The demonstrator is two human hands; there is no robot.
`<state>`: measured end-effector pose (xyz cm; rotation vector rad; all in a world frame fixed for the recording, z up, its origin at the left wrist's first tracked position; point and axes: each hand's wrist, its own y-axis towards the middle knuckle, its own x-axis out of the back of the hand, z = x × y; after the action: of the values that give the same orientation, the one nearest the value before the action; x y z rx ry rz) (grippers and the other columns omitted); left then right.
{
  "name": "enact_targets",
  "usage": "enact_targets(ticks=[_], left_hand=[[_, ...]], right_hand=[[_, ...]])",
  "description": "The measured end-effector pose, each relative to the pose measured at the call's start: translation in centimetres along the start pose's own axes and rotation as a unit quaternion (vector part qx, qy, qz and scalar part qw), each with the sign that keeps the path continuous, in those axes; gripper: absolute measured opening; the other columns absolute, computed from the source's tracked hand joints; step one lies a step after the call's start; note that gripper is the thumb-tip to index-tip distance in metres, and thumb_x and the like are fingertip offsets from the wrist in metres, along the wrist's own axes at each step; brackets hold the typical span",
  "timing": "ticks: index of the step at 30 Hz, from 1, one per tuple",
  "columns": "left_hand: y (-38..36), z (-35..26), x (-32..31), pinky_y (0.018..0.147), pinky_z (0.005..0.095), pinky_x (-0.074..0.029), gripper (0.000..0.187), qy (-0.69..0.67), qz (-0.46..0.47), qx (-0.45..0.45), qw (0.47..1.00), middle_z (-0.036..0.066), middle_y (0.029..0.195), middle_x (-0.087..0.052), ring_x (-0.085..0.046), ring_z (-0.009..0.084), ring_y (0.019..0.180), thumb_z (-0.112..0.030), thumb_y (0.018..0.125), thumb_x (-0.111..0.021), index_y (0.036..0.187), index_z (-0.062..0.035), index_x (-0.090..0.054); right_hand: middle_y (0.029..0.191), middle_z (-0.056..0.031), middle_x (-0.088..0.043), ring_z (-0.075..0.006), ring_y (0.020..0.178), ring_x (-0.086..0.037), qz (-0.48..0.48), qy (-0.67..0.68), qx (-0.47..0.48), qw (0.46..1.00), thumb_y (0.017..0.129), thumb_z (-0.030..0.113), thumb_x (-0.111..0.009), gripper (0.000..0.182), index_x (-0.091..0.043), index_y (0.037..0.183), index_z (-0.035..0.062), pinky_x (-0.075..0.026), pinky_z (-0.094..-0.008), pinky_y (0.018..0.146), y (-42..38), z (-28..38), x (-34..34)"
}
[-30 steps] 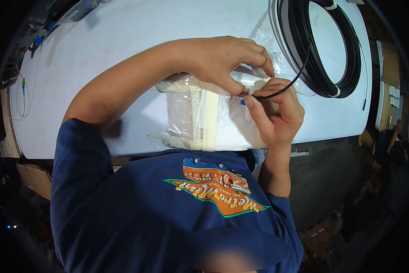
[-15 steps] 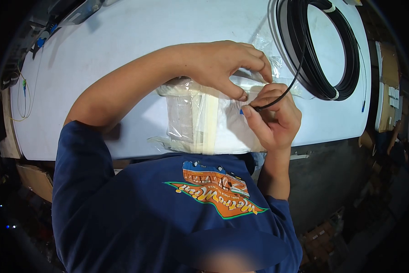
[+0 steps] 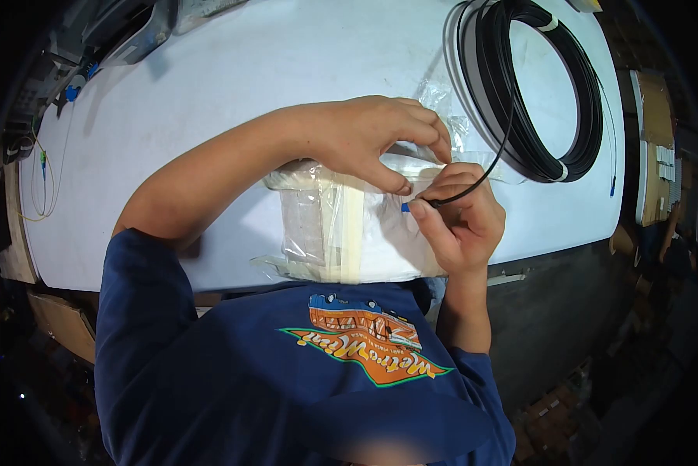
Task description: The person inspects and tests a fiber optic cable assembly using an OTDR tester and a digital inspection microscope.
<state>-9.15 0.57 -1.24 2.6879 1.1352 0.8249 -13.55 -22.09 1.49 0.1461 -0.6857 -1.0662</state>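
My right hand (image 3: 467, 217) pinches the end of a black cable (image 3: 459, 196) between thumb and fingers. A small blue connector tip (image 3: 406, 207) pokes out past the thumb, over a white package (image 3: 392, 252). The package is partly wrapped in clear plastic and cream tape. Across its far side arches my left hand (image 3: 380, 140), thumb and fingers spread in a curve, the thumb tip near the blue tip. Whether the left fingertips press on the package is hard to see. From my right hand the cable runs up to a large black cable coil (image 3: 493, 93).
Clear plastic film (image 3: 436, 97) lies beside the coil on the white table (image 3: 232, 54). A grey bin (image 3: 143, 35) stands at the far left, and a thin yellow cable (image 3: 50, 190) hangs near the left edge. Cardboard boxes (image 3: 656, 109) are off to the right.
The whole view has shifted, so the table and hands appear lower. Both hands keep nearly the same pose, and the right still pinches the cable end.
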Motion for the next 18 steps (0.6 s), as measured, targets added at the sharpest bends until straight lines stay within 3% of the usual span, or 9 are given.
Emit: enact_targets(ticks=[3, 9, 13, 18], left_hand=[[0.04, -0.06, 0.06, 0.108, 0.0437, -0.043, 0.057, 0.003, 0.002, -0.001, 1.0, 0.013, 0.133, -0.061, -0.056, 0.0331, 0.124, -0.014, 0.072, -0.076, 0.127, -0.0038, -0.065], [0.1, 0.07, 0.03, 0.106, 0.0429, -0.044, 0.055, 0.007, -0.001, -0.006, 1.0, 0.013, 0.132, -0.061, -0.056, 0.0325, 0.124, -0.015, 0.073, -0.075, 0.126, -0.0037, -0.065], [0.08, -0.44, 0.23, 0.106, 0.0427, -0.044, 0.055, 0.005, 0.006, 0.006, 1.0, 0.012, 0.133, -0.06, -0.056, 0.032, 0.123, -0.015, 0.072, -0.077, 0.126, -0.004, -0.066], [0.06, -0.35, 0.11, 0.105, 0.0426, -0.044, 0.054, -0.005, 0.0, 0.012, 1.0, 0.012, 0.132, -0.061, -0.056, 0.0319, 0.123, -0.015, 0.073, -0.076, 0.126, -0.0042, -0.066]], right_hand=[[0.082, -0.009, -0.068, -0.0253, 0.081, -0.064, -0.032, -0.029, 0.02, 0.999, 0.069, 0.003, -0.087, 0.024, -0.07, 0.086, 0.0027, -0.05, -0.0328, 0.07, 0.14, -0.19, -0.17], [0.082, -0.0089, -0.068, -0.0254, 0.08, -0.064, 0.027, -0.021, 0.038, 0.999, 0.069, 0.002, -0.087, 0.023, -0.069, 0.084, 0.0035, -0.05, -0.0331, 0.069, 0.29, 0.08, 0.26], [0.082, -0.007, -0.069, -0.0265, 0.08, -0.064, -0.019, -0.012, -0.008, 1.0, 0.069, 0.005, -0.087, 0.023, -0.068, 0.084, 0.0042, -0.05, -0.0349, 0.07, 0.17, 0.39, 0.01], [0.082, -0.0078, -0.068, -0.0265, 0.08, -0.064, 0.015, -0.045, 0.025, 0.999, 0.069, 0.004, -0.086, 0.023, -0.069, 0.085, 0.0044, -0.05, -0.0346, 0.071, 0.32, 0.45, 0.19]])
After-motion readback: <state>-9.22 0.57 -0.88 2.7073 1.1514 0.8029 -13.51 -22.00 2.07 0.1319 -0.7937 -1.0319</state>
